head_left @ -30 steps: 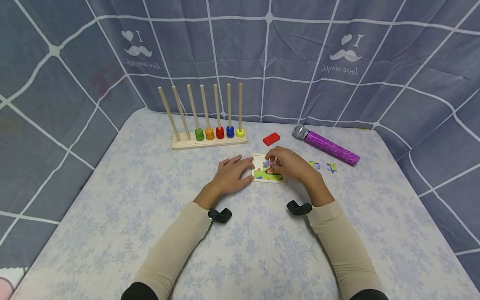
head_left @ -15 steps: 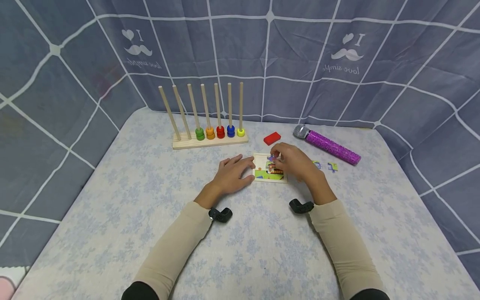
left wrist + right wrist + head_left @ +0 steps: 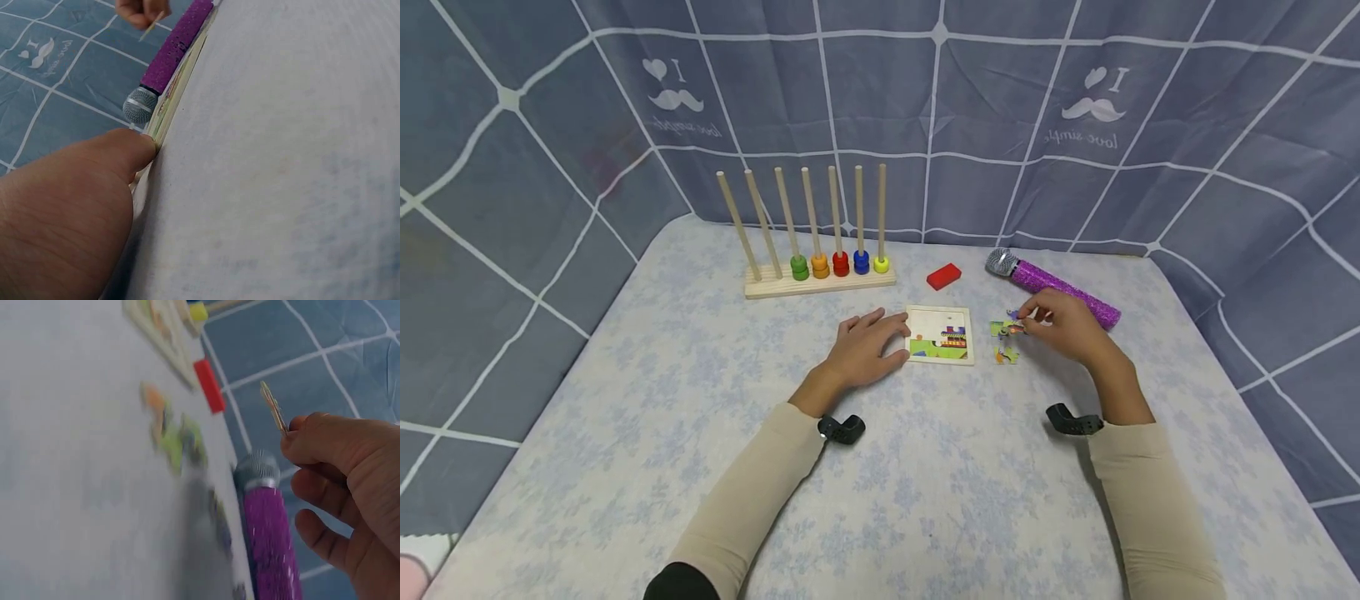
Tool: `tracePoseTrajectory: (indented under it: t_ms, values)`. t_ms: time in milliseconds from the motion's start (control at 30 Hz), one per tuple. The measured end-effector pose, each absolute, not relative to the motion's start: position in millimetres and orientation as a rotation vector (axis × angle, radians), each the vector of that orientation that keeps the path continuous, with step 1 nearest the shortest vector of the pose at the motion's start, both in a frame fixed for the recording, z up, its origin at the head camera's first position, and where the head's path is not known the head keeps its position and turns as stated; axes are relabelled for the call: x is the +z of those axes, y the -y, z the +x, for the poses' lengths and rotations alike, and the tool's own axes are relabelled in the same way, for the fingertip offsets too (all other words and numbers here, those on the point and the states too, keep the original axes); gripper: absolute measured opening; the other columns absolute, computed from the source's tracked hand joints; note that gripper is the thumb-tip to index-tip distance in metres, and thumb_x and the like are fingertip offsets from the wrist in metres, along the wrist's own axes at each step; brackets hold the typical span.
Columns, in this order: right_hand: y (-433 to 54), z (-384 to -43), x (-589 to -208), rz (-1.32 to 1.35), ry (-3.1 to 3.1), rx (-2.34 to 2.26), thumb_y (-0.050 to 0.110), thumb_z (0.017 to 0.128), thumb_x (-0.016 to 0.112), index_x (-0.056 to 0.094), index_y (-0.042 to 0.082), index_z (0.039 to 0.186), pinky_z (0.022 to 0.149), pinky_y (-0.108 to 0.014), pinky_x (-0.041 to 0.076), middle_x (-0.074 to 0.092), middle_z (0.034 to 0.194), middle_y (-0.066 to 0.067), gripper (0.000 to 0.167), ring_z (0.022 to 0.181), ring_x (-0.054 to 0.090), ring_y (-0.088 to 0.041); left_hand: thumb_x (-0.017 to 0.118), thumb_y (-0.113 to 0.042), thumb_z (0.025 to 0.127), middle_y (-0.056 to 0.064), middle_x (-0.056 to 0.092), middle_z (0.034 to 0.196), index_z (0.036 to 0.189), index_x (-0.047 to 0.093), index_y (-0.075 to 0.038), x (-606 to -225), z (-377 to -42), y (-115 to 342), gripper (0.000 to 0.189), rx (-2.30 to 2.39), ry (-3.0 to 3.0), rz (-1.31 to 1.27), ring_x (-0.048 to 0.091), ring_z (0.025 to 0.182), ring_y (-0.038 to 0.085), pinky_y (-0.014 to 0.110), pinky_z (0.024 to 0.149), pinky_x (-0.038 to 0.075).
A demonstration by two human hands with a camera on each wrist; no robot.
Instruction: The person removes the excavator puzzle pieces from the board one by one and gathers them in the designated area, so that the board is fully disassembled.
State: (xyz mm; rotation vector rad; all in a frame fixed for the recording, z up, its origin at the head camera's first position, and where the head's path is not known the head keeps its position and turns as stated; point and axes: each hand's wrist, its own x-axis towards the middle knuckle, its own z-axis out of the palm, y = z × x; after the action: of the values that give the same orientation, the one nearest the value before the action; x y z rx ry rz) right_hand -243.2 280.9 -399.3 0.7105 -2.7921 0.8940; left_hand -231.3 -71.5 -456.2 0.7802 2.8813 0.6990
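My left hand [image 3: 867, 350] rests at the left edge of a wooden puzzle tray [image 3: 931, 320], its thumb and fingertips touching the frame. In the left wrist view the thumb [image 3: 134, 153] meets the frame's edge. Assembled picture pieces fill the tray's lower part and right side; its upper left shows bare wood. To the right, my right hand [image 3: 1063, 327] pinches a thin jigsaw piece [image 3: 274, 406] between thumb and fingers, held up off the table. Loose jigsaw pieces [image 3: 1006, 356] lie below and left of that hand, partly overlapped by it in the head view.
A purple glittery microphone [image 3: 1105, 312] lies just behind the right hand. A red block [image 3: 943, 277] sits behind the tray. Further left stands a wooden peg rack [image 3: 820, 287] with coloured beads on several of its tall pegs. A grey-blue curtain [image 3: 887, 100] hangs behind the table.
My right hand has moved right, from over the tray to the loose pieces, and now pinches a piece there. The train pieces in the tray are uncovered. The left hand has stayed put.
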Motion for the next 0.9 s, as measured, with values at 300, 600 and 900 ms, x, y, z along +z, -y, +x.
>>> tracePoseTrajectory:
  t_ms: [300, 600, 900]
  values:
    - [-317, -224, -418, 0.707, 2.924, 0.933, -0.007, 0.088, 0.072, 0.073, 0.001, 0.092, 0.073, -0.032, 0.055, 0.070, 0.093, -0.010, 0.009, 0.083, 0.066, -0.021, 0.058, -0.044, 0.101, -0.007, 0.037, 0.160, 0.134, 0.058, -0.025, -454, -232, 72, 0.037, 0.681, -2.884, 0.793, 0.024, 0.150, 0.026, 0.056, 0.113, 0.017]
    - [-320, -227, -422, 0.788, 2.912, 0.846, -0.007, 0.086, 0.075, 0.075, 0.004, 0.089, 0.072, -0.029, 0.052, 0.072, 0.088, -0.006, 0.012, 0.083, 0.064, -0.017, 0.057, -0.044, 0.101, -0.007, 0.036, 0.161, 0.134, 0.058, -0.026, -456, -231, 71, 0.037, 0.682, -2.884, 0.780, 0.023, 0.150, 0.026, 0.055, 0.114, 0.017]
    - [-318, -225, -422, 0.761, 2.918, 0.855, -0.010, 0.089, 0.071, 0.075, 0.004, 0.090, 0.072, -0.032, 0.051, 0.071, 0.087, -0.003, 0.014, 0.083, 0.063, -0.020, 0.058, -0.043, 0.101, -0.007, 0.036, 0.160, 0.132, 0.058, -0.025, -454, -231, 72, 0.035, 0.690, -2.885, 0.782, 0.023, 0.150, 0.026, 0.055, 0.114, 0.016]
